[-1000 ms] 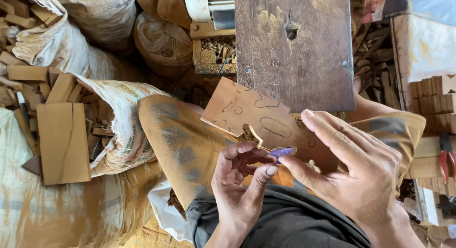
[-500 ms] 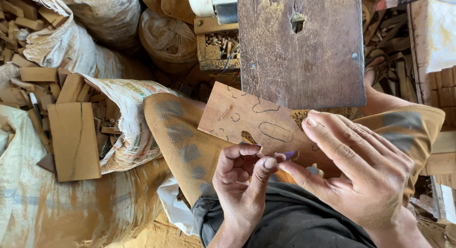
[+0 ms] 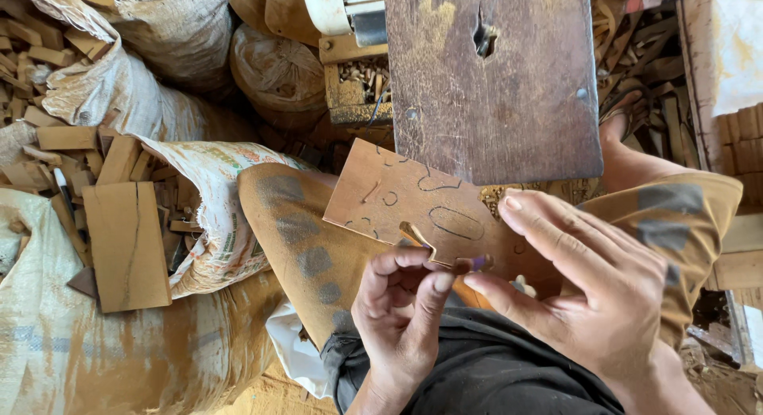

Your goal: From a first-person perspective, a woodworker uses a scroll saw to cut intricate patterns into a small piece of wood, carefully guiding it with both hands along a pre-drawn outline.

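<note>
Thin wooden board [image 3: 413,204] now farther left

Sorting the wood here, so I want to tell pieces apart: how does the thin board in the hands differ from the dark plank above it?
The thin board is pale, with pencilled outlines and a notch cut into its near edge; the dark plank is deep brown, worn, with a slot near its top. The board lies tilted under the right hand, the left hand at its edge; the plank lies untouched. Both are flat wood.
</note>
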